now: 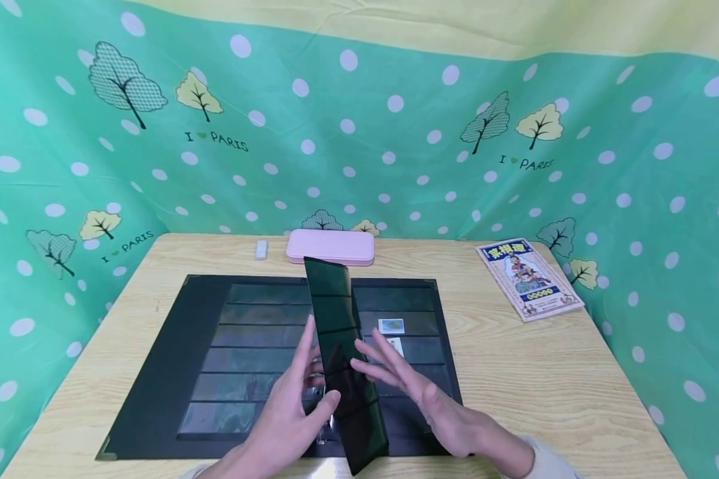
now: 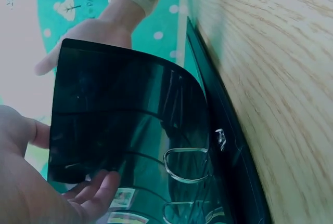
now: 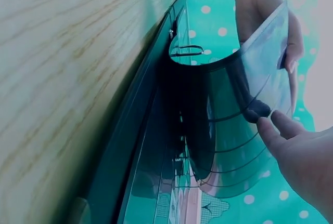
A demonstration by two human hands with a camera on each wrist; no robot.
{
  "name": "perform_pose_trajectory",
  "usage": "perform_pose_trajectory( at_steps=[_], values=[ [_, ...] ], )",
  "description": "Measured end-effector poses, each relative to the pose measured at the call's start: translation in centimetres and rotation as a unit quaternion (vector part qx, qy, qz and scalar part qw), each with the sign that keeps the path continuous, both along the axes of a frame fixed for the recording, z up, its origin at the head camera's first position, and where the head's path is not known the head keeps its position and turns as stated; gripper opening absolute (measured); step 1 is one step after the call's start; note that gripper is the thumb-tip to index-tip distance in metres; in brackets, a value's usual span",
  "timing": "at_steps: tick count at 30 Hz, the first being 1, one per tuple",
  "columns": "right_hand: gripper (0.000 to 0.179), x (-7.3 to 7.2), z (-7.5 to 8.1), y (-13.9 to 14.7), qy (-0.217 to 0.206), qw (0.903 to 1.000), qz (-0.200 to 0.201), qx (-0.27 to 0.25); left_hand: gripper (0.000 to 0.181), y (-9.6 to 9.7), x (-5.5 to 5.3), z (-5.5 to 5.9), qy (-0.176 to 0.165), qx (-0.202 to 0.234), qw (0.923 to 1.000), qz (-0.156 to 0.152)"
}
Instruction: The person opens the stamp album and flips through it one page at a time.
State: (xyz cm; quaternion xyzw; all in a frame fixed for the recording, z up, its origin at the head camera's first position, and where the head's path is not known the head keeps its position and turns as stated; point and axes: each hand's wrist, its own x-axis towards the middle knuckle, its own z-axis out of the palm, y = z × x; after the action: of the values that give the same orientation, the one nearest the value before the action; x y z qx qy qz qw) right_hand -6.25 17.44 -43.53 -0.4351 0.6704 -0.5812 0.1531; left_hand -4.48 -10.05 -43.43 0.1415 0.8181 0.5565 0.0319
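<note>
A black stamp album [image 1: 150, 372] lies spread on the table, with metal rings [image 2: 186, 166] along its spine. One pocket page [image 1: 341, 332] stands raised and curved above the middle. My left hand [image 1: 287, 399] pinches this page at its edge, thumb on one face and fingers behind. On the other side, my right hand [image 1: 437, 406] has its fingers extended, the fingertips right at the page's surface. Two small stamps sit in the pockets of the right-hand page beneath: a blue-green one [image 1: 391, 326] and a paler one [image 1: 397, 344], partly covered by the right fingers in the head view.
Behind the album, a pink case [image 1: 329, 246] lies near the table's back edge, with a small white block [image 1: 261, 249] to its left. A booklet with an illustrated cover [image 1: 528, 279] rests at the back right. Green dotted cloth [image 1: 347, 146] hangs around the wooden table [image 1: 551, 372].
</note>
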Motion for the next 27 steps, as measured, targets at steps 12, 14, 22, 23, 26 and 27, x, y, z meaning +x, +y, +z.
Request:
perform_pose_trajectory(
  at_steps=[12,14,22,23,26,27],
  values=[
    [0.078,-0.2,0.1,1.7,0.0,0.9984,-0.055,0.012,0.101,-0.7,0.0,0.6,-0.026,0.03,0.999,0.02],
    [0.078,-0.2,0.0,2.1,-0.008,0.9977,-0.065,0.017,0.101,-0.8,0.0,0.8,-0.035,0.035,0.9985,0.025],
    [0.078,-1.1,-0.3,3.2,0.008,0.9962,-0.087,0.003,0.095,-1.7,-0.5,1.2,-0.015,0.051,0.9979,0.036],
    [0.077,-1.2,-0.4,3.4,0.008,0.9958,-0.091,0.003,0.094,-1.8,-0.5,1.2,-0.009,0.051,0.998,0.037],
    [0.075,-1.4,-0.6,3.9,0.021,0.9936,-0.111,0.006,0.09,-2.3,-0.5,1.2,0.016,0.054,0.9977,0.039],
    [0.074,-1.5,-0.7,4.0,0.029,0.9925,-0.118,0.009,0.089,-2.5,-0.6,1.2,0.026,0.058,0.9972,0.04]
  ],
)
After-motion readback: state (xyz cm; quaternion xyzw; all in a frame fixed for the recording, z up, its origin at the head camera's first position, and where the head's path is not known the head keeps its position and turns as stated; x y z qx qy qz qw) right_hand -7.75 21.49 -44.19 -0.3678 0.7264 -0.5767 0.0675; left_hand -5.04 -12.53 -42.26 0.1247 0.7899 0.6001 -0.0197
